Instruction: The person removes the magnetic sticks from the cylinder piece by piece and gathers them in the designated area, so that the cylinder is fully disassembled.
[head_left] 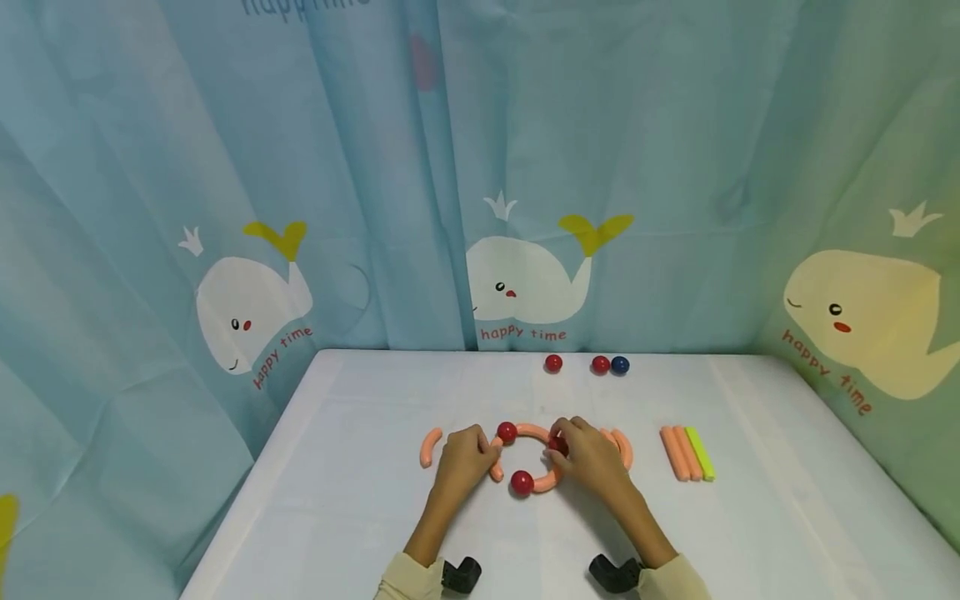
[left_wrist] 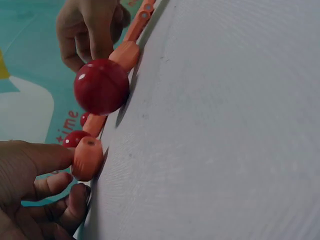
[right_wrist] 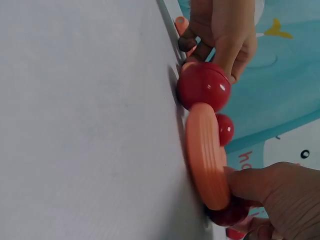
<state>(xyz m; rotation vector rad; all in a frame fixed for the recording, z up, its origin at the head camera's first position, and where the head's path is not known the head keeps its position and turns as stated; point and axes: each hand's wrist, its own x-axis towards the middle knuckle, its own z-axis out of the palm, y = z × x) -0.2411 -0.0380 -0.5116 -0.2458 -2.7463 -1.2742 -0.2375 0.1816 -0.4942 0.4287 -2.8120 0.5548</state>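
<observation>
An orange ring of curved rods (head_left: 534, 430) and red balls lies on the white table. My left hand (head_left: 467, 454) pinches the curved orange rod (left_wrist: 87, 160) on the ring's left side, its free end pointing toward me. A gap separates that end from the near red ball (head_left: 522, 482). Another red ball (head_left: 507, 432) joins the rods at the far left. My right hand (head_left: 592, 457) grips the ring's right side around a red ball (right_wrist: 227, 212), partly hidden by the fingers. Its thumb (right_wrist: 250, 182) presses beside the lower right curved rod (right_wrist: 206, 155).
A loose curved rod (head_left: 431, 447) lies left of my left hand, and more curved rods (head_left: 622, 448) sit beyond my right hand. Farther right are straight orange rods (head_left: 674, 454) and a green rod (head_left: 701, 454). Red balls (head_left: 553, 363) and a blue ball (head_left: 619, 365) line the back edge.
</observation>
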